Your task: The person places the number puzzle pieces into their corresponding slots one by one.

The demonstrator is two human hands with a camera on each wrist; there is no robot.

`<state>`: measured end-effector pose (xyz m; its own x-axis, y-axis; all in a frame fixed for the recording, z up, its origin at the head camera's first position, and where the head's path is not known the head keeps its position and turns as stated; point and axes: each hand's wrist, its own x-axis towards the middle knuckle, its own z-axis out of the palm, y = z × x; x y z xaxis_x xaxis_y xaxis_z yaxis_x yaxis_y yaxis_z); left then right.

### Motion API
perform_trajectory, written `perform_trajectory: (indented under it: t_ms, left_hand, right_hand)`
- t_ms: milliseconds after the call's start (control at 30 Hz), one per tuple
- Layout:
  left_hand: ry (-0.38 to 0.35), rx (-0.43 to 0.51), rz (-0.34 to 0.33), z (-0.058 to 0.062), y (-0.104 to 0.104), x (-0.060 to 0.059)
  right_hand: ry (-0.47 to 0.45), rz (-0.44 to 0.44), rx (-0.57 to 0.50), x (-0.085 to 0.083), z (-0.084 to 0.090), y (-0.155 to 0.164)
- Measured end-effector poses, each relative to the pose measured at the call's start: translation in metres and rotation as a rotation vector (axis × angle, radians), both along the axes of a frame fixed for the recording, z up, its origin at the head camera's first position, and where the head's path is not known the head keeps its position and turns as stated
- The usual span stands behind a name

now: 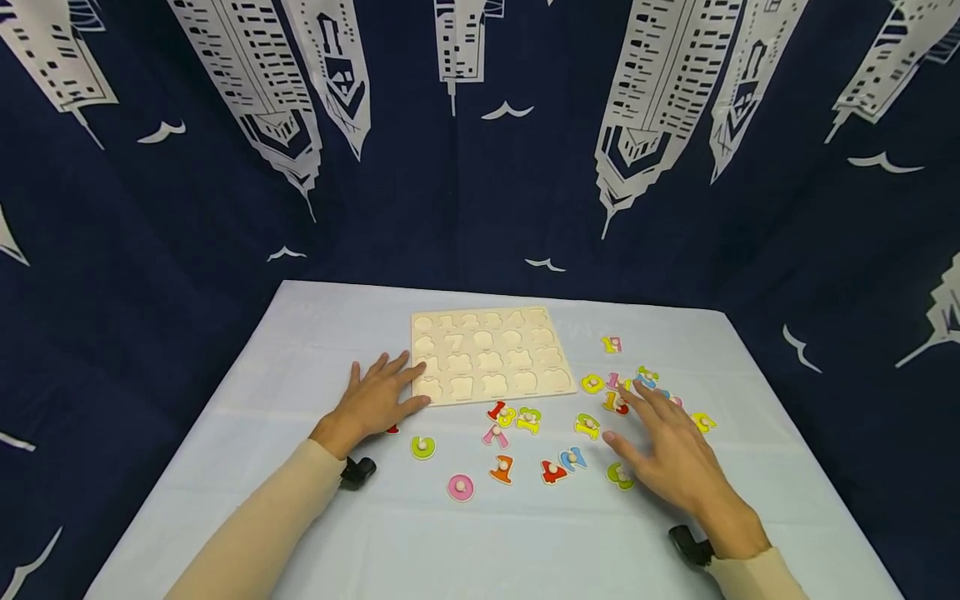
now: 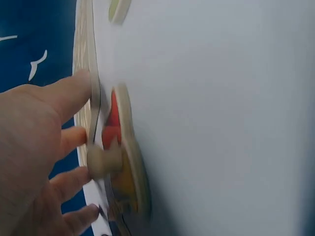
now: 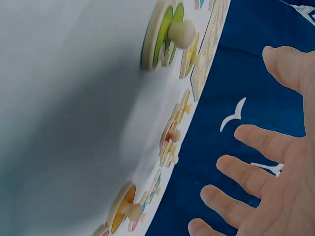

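The left hand (image 1: pixel 378 398) lies flat with fingers spread and straight, its fingertips touching the near left corner of the pale wooden puzzle board with number-shaped recesses (image 1: pixel 491 354); it grips nothing. A small red wooden piece (image 1: pixel 392 430) peeks out just beside its wrist. The right hand (image 1: pixel 671 454) hovers released, fingers loosely spread, over the scattered colourful wooden number pieces (image 1: pixel 525 419) on the white cloth-covered counter (image 1: pixel 480 533), holding none. A green round piece (image 1: pixel 619 476) lies at its thumb side, with yellow and red pieces (image 1: pixel 615 403) just beyond its fingertips.

The pieces look light, thin and rigid, so they probably slide easily on the cloth. Each carries a small round wooden peg (image 3: pixel 182 32) standing upright; pinching that knob seems the surest hold. The board seems stiff and flat, best steadied by pressing on an edge.
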<state>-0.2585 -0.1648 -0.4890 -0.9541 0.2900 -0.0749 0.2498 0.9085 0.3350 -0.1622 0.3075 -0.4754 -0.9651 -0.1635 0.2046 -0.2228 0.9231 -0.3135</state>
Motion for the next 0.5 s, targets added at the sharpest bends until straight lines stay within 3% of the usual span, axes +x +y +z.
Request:
perform_trajectory:
  t_ms: [233,500]
  left_hand:
    - [-0.022,0.027,-0.067,0.007,-0.012,-0.016]
    - [-0.079,0.07,-0.128,0.013,-0.021,-0.026]
  right_hand:
    - [0.038,0.11,-0.023,0.007,0.0,-0.019]
    - [0.083,0.376,-0.006,0.015,-0.005,-0.073]
